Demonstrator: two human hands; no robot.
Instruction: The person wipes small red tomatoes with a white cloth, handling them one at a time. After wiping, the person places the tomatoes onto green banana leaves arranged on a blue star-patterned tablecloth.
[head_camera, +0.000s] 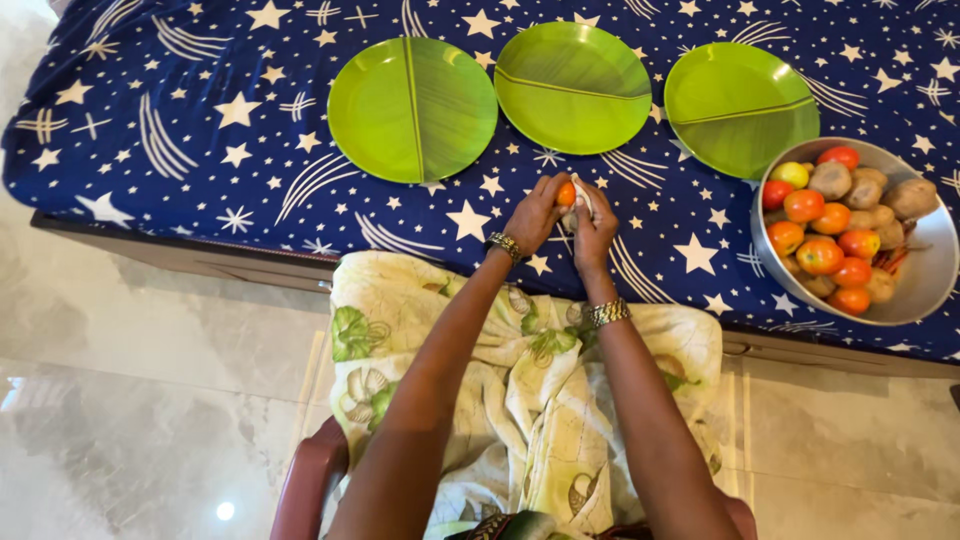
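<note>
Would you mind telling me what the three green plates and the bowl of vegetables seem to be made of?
The green plates look like glossy moulded plastic, going by the leaf-vein ridges and soft sheen. The bowl seems to be steel: silvery grey with a brushed, reflective inside.

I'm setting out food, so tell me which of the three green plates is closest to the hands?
The middle green plate. Its near rim sits just above the left hand and right hand, which hold a small tomato; the other two plates lie off to either side.
</note>
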